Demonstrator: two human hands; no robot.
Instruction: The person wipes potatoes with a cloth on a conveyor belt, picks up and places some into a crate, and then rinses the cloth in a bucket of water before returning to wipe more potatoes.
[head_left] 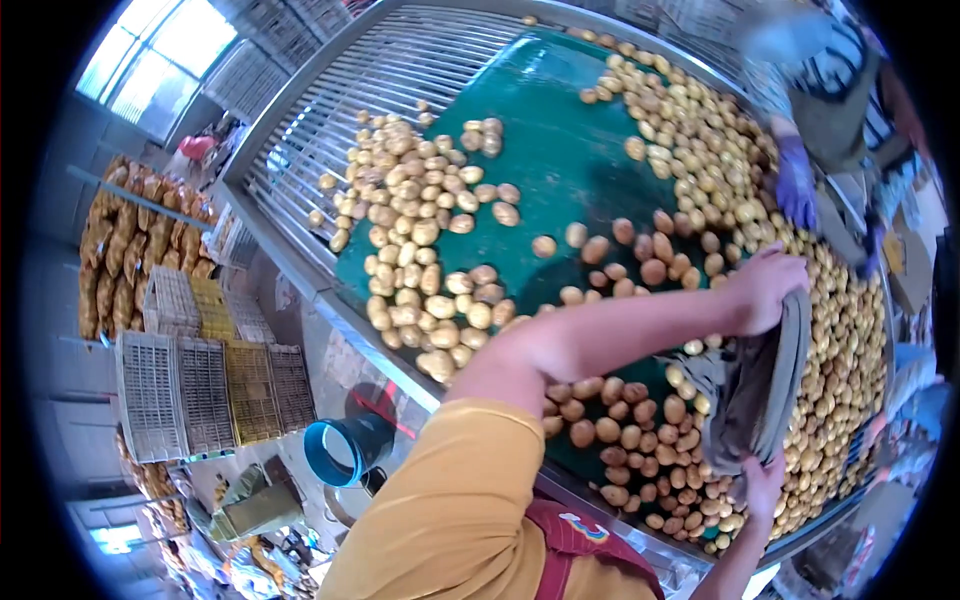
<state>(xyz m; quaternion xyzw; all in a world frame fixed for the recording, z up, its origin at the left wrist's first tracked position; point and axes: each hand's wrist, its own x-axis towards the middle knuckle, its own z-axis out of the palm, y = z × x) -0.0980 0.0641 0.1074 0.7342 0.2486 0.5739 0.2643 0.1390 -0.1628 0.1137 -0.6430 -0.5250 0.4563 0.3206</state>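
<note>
Over the potatoes on the right part of the sorting table, a grey-brown cloth (745, 395) hangs between my two hands. My left hand (768, 288) grips its upper end with the fingers closed round the edge. The lower end is pinched in my right hand (765, 483), nearer the table's front edge. Yellow potatoes (840, 340) lie densely to the right of the cloth, and browner potatoes (640, 425) are spread to its left. Part of the potatoes beneath the cloth is hidden.
A green belt surface (560, 130) and metal rollers (340, 90) form the table. Across it, a co-worker's purple-gloved hand (795, 185) is near the potatoes. Stacked crates (200, 390), a blue bucket (345, 450) and filled sacks (140, 240) stand at the left.
</note>
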